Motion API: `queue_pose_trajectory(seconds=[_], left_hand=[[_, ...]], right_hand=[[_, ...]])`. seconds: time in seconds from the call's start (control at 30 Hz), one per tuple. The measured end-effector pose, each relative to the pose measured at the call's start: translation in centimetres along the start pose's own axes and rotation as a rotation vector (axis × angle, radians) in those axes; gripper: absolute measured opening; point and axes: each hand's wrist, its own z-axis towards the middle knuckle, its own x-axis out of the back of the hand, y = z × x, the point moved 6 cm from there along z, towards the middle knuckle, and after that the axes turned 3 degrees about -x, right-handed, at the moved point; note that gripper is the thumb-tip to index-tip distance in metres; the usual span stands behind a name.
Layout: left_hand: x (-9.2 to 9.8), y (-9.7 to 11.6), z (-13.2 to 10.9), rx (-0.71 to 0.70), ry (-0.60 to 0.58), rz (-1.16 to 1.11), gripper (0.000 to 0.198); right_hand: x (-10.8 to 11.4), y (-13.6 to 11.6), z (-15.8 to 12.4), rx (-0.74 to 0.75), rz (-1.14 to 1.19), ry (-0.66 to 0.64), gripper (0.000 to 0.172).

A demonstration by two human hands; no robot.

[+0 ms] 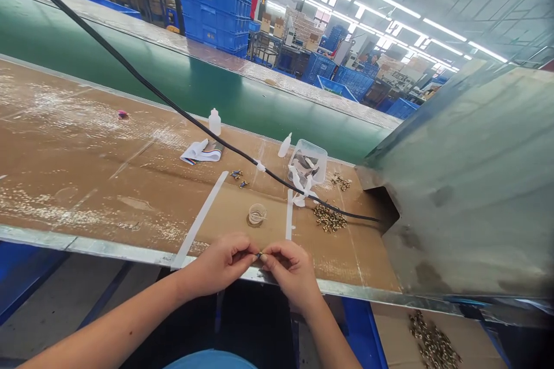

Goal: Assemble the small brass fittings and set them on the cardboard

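Note:
My left hand and my right hand meet at the near edge of the brown worktable. Both pinch one tiny dark part between thumb and fingertips. Just beyond the hands lies a small clear round dish. A pile of small brass parts sits to the right of it, and two small blue-and-brass parts lie farther back.
A black cable crosses the table diagonally. A clear plastic box, two small white squeeze bottles and a folded ribbon cable stand behind. A green conveyor belt runs beyond. A grey metal chute blocks the right side.

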Motion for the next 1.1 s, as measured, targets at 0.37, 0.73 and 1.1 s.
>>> queue_pose_trajectory(seconds=[0.37,0.73,1.1], left_hand=[[0.11,-0.04,0.31,0.003,-0.011,-0.042,0.017],[-0.01,-0.52,0.48,0.009,-0.026,-0.062,0.016],[0.15,-0.33,0.57,0.006,-0.036,-0.074,0.017]], right_hand=[[0.21,-0.64,0.4,-0.013,-0.016,-0.006,0.008],[0.13,-0.23,0.63,-0.063,-0.013,-0.042,0.009],[0.25,-0.23,0.68,-0.074,-0.057,-0.047,0.009]])
